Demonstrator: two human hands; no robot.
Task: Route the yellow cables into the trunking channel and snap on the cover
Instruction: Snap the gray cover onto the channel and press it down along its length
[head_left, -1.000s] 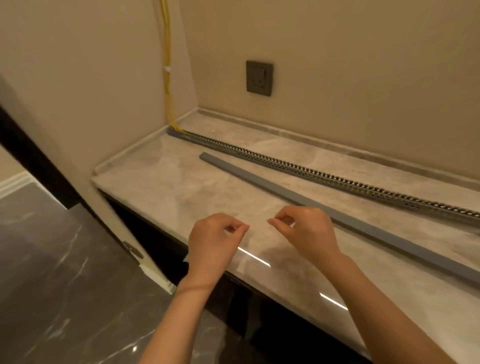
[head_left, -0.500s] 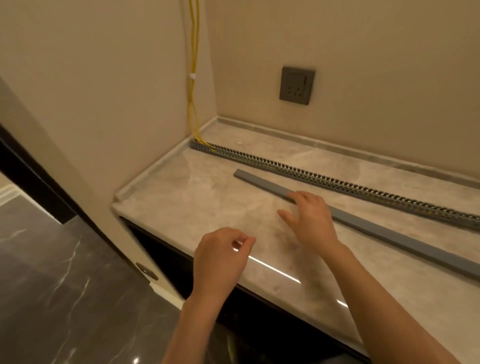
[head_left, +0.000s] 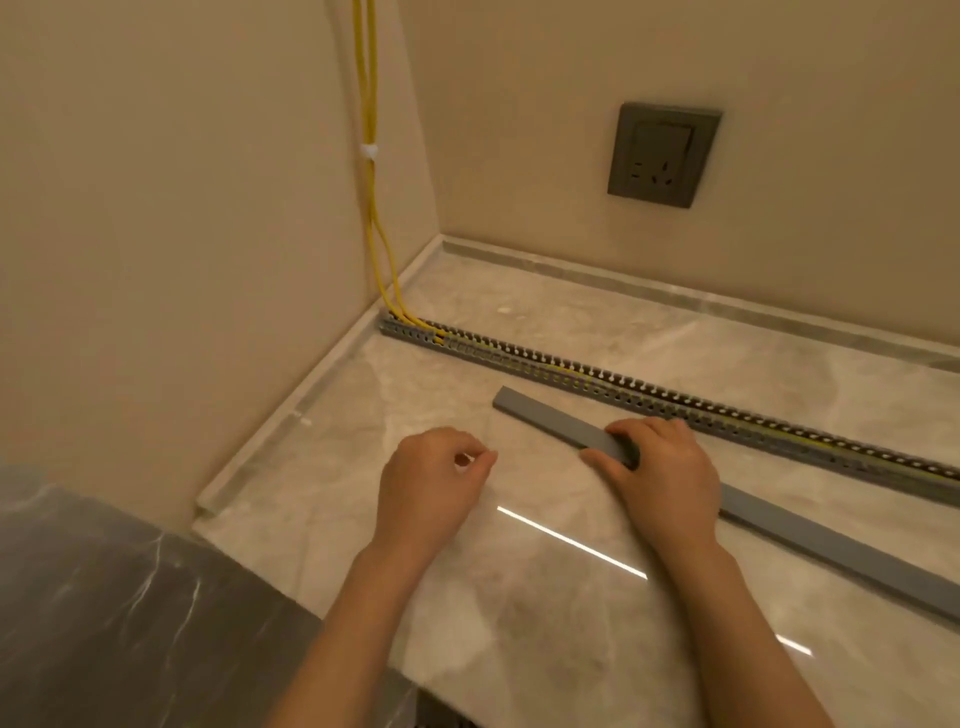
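Observation:
Yellow cables (head_left: 370, 197) run down the wall corner and lie inside the slotted grey trunking channel (head_left: 675, 410), which stretches across the marble counter to the right. The flat grey cover strip (head_left: 550, 421) lies on the counter in front of the channel, parallel to it. My right hand (head_left: 662, 470) wraps over the cover near its left end, thumb on the near side and fingers on the far side. My left hand (head_left: 434, 480) hovers over the counter left of the cover, fingers curled with thumb and forefinger pinched together, holding nothing that I can see.
A dark grey wall socket (head_left: 662, 156) sits on the back wall above the channel. The marble counter (head_left: 519, 597) has a raised lip along the left and back walls. A dark marble floor (head_left: 104, 623) lies below the counter's front edge.
My right hand reached forward and closed over the cover strip. The left hand stayed pinched near the counter. The view moved closer to the corner.

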